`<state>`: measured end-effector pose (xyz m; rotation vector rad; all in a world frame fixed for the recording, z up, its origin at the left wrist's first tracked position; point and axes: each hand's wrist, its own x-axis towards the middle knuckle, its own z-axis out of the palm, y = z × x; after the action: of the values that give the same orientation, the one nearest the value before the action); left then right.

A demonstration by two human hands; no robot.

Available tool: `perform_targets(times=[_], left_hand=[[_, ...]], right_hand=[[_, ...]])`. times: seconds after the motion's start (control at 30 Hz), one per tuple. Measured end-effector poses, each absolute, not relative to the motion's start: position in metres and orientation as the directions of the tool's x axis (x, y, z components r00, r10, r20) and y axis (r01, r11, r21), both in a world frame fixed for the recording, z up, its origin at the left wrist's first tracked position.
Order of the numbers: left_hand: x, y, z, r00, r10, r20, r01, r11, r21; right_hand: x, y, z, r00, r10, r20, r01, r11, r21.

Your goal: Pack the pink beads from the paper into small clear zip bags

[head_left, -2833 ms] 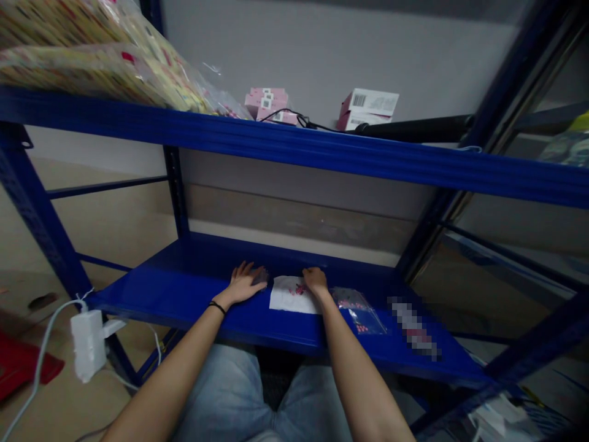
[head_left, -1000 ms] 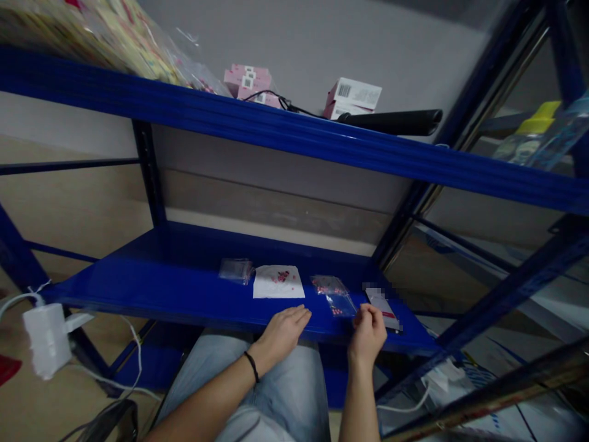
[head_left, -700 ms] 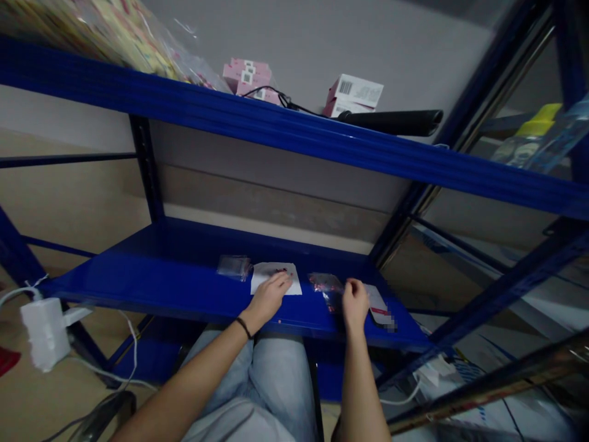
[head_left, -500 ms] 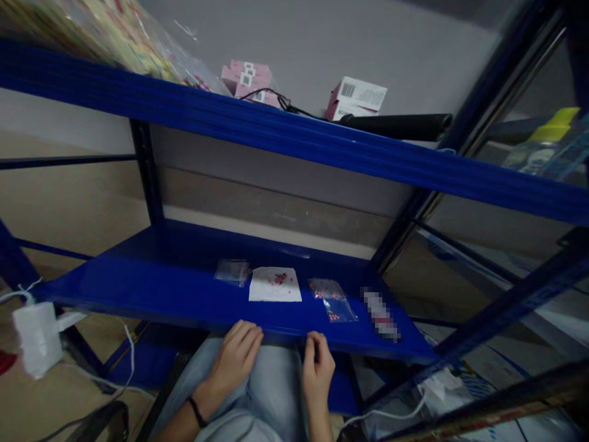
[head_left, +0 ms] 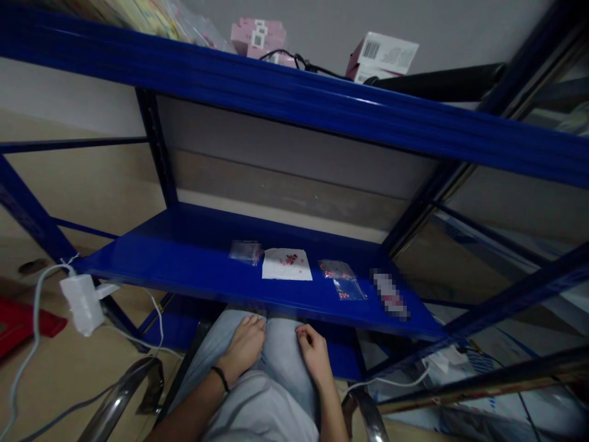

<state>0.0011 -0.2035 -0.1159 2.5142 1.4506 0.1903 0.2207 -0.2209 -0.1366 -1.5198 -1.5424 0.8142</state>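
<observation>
My left hand [head_left: 245,345] lies flat on my jeans-clad knee [head_left: 280,356], fingers stretched out, holding nothing. My right hand [head_left: 313,353] rests beside it on the same knee, fingers loosely curled, nothing visible in it. Both sit below the front edge of the blue lower shelf [head_left: 184,270]. On that shelf lie a white paper sheet [head_left: 286,265] with small red beads, an empty clear bag [head_left: 245,251] to its left, and clear bags with red beads [head_left: 343,279] to its right.
A blue upper shelf [head_left: 322,107] carries pink boxes [head_left: 257,38], a white and pink box [head_left: 383,54], a black cable and a black tube [head_left: 442,81]. A white power adapter [head_left: 81,302] hangs at the left. Chair metal tubing [head_left: 124,387] curves beside my legs.
Both hands have left the shelf, where they were at the paper and bags, and dropped onto my lap. The view has tilted down a little.
</observation>
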Motion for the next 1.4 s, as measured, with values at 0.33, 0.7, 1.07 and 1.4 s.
perform_targets(times=[0.33,0.7,1.07,1.4], left_hand=[[-0.004,-0.215,-0.102,0.483,0.874,0.05,0.713,-0.426,0.557],[0.018,-0.061,0.008,0.266,0.892,0.365,0.722,-0.436,0.538],[0.035,-0.05,-0.011,0.252,0.918,0.306,0.789,-0.378,0.484],[0.027,-0.086,-0.038,0.268,0.891,0.365,0.841,-0.402,0.362]], right_hand=[[0.237,-0.218,-0.055,-0.081,0.989,0.124,0.289,0.143,-0.947],[0.361,-0.061,-0.008,0.243,0.97,0.015,0.934,-0.229,-0.275],[0.379,-0.053,-0.019,0.325,0.945,0.031,0.853,-0.279,-0.441],[0.38,-0.079,0.003,0.353,0.935,0.034,0.263,-0.064,-0.963]])
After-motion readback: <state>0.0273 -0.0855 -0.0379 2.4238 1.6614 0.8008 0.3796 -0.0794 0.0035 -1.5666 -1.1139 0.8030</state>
